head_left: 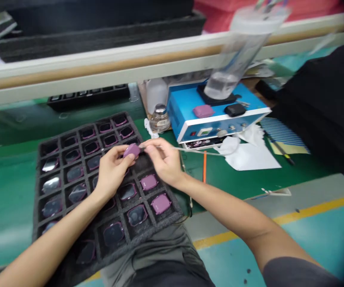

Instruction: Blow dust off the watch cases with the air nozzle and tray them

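Observation:
My left hand is closed on a small purple watch case, pinched between thumb and fingers above the tray. My right hand pinches a thin pen-like dispensing tip, its point against or very close to the case's right edge. A thin clear tube trails from it toward the blue control box. Below both hands lies a black foam tray with square pockets. Most visible pockets hold purple-rimmed cases with dark glossy faces; two hold cases with the plain purple side up.
On the blue box rest a tilted-looking clear cylinder, a purple case and a black one. A glass jar stands left of it. White paper and an orange stick lie right. A shelf rail crosses above.

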Motion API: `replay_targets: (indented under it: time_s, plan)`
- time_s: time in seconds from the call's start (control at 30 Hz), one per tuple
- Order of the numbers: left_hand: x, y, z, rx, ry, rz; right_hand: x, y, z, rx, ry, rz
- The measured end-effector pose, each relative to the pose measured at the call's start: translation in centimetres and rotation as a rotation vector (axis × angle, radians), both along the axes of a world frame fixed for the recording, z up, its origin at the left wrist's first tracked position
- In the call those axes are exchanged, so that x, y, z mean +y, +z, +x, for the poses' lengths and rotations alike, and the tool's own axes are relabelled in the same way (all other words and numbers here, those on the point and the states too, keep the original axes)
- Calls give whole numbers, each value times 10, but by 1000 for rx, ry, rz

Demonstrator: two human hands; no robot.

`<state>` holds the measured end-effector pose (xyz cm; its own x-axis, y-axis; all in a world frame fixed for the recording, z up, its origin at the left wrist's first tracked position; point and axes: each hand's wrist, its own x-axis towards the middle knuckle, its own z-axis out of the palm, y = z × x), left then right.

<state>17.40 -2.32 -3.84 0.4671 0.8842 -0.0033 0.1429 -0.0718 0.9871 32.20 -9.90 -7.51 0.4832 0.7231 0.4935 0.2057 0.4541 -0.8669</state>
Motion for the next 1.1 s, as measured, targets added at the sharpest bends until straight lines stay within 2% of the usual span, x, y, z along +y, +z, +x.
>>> replay_targets:
  time_s: [0.07,0.2,0.3,0.37,0.43,0.5,0.57,0.63,0.67,0.77,0.83,0.93,1.1]
  plan:
    - [-2,-1,-2,147,-67,157,-1,-1,1,44,-49,-1]
    - [-11,-11,-8,535,-238,588,-2,-2,2,68,-102,4]
    - [-6,-15,-6,715,-234,817,-1,-2,2,99,-101,22]
    - [9,-13,1,757,-229,892,0,-2,2,139,-102,40]
    - [29,-9,12,802,-287,917,1,-4,3,156,-112,40]
    - [47,-3,23,882,-363,942,3,-7,5,132,-123,22]
    - [56,2,30,917,-371,953,4,-10,7,83,-137,8]
    - [54,4,29,792,-320,849,4,-11,8,27,-153,-3]
    - [50,4,27,665,-286,724,4,-11,8,0,-158,-9]
    - [31,-3,13,211,-175,217,0,-9,5,-53,-141,-16]
    - [18,-10,5,23,-96,-5,-2,-7,2,-83,-113,-16]
    - [6,-18,1,-81,-23,-109,-5,-6,-2,-138,-82,-25]
    - [0,-17,3,-124,-15,-117,-5,-9,-3,-167,-54,-39]
